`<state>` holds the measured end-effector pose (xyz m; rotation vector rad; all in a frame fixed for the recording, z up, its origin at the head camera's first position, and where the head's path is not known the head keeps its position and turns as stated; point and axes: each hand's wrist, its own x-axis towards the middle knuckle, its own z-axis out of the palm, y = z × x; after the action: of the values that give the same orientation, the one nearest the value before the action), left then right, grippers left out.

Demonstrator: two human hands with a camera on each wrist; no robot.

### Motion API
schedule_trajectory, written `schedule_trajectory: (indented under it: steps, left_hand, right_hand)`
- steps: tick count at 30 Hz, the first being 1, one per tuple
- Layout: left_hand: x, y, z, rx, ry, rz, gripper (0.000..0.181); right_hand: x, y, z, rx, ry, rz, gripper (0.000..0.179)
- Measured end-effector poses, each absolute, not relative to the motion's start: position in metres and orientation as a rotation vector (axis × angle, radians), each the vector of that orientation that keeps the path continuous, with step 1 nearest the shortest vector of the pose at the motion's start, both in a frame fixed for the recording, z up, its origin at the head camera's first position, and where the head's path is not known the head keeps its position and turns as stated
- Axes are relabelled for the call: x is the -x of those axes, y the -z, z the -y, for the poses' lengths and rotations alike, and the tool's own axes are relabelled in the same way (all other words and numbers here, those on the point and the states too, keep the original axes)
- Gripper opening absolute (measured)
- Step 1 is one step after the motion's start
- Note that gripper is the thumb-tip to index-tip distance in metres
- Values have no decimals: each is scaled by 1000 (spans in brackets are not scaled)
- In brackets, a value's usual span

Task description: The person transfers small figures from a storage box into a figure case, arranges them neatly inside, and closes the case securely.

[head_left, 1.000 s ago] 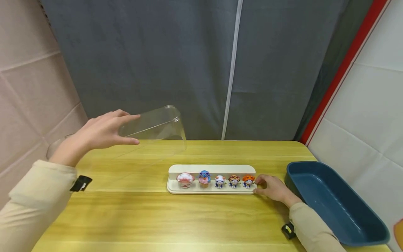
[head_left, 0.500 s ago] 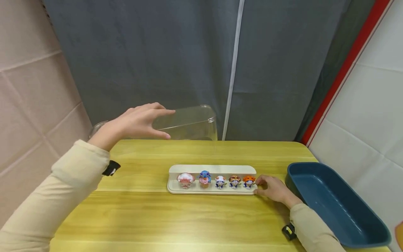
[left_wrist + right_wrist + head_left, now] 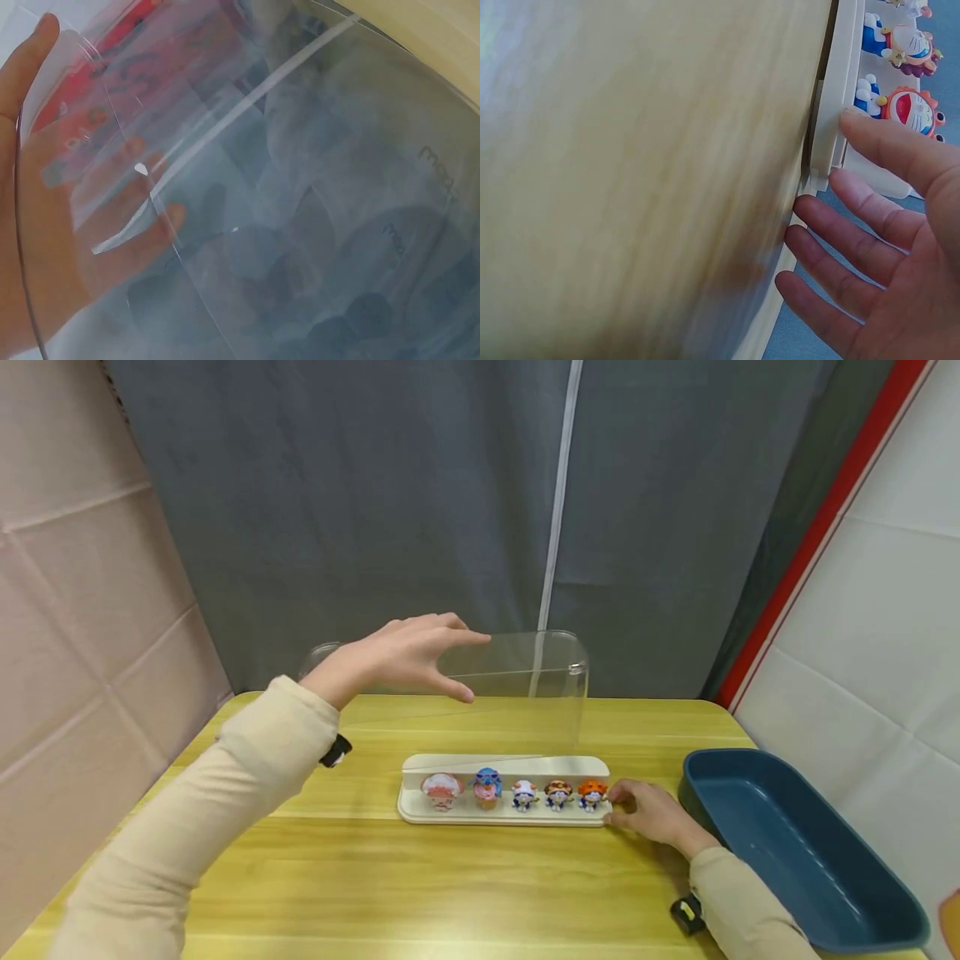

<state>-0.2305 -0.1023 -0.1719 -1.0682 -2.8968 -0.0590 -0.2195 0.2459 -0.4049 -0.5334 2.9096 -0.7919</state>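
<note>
In the head view, my left hand [image 3: 408, 652] grips a clear plastic cover [image 3: 546, 652], raised above and behind a cream display base [image 3: 465, 817]. Thumb and fingers spread around the cover; through its wall some of them show in the left wrist view. Small figurines line the base: a pink-and-white one [image 3: 442, 792], a blue-and-pink one [image 3: 487, 787], and three with white, brown and orange headgear. At the base's right end, my right hand [image 3: 651, 812] holds the corner between thumb and index finger. In the right wrist view its other fingers [image 3: 847, 240] extend beside the corner.
A dark blue bin [image 3: 795, 843] stands at the right of the wooden table [image 3: 450, 893], close to my right forearm. Grey curtain [image 3: 375, 485] hangs behind, with pale sheets on both sides.
My left hand has carried the clear cover rightward from the left, and its tilt has levelled; it has dropped slightly toward the display base. The right hand has stayed at the base's end.
</note>
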Motion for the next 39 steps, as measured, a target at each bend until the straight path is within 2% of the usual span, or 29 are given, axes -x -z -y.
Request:
schedule_trajectory:
  steps: [9, 21, 39]
  left_hand:
    - [238, 174, 78, 1134, 51, 2914, 75]
    - [246, 195, 50, 1249, 42, 2910, 75]
    - [249, 219, 45, 1241, 52, 2896, 72]
  right_hand:
    - [221, 404, -247, 544, 773, -2929, 24]
    - [220, 403, -249, 561, 794, -2923, 23]
    - [221, 405, -249, 590, 795, -2936, 25]
